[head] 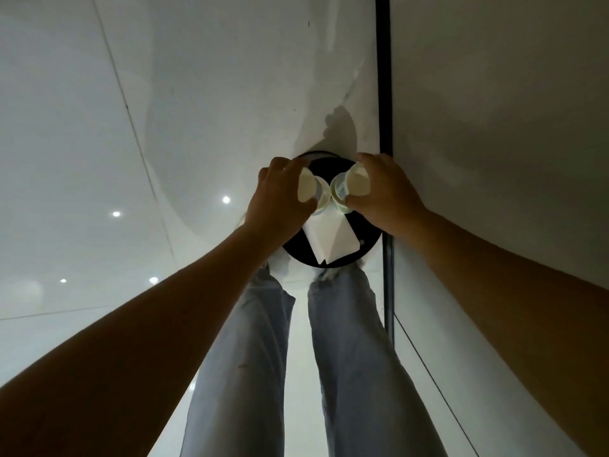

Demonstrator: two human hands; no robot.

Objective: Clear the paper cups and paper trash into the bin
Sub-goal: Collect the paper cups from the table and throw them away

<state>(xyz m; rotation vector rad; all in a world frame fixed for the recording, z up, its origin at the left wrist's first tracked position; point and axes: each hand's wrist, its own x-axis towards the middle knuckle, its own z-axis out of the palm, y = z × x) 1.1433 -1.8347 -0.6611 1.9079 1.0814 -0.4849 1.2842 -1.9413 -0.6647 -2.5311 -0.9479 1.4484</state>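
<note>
Paper cups point(357, 182), unlabelled, gripped one per hand: left hand point(280, 199); right hand point(384, 192); above bin point(365, 242).

Dim, wide-angle bowed edges, ceiling-light glare spots on glossy floor point(82, 159).

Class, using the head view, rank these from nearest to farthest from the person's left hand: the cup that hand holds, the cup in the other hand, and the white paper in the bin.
1. Left cup, gripped in the left hand itself.
2. Right cup, just to its right, in the right hand; the two cup mouths nearly meet.
3. White paper, below both cups, inside the black bin.
</note>
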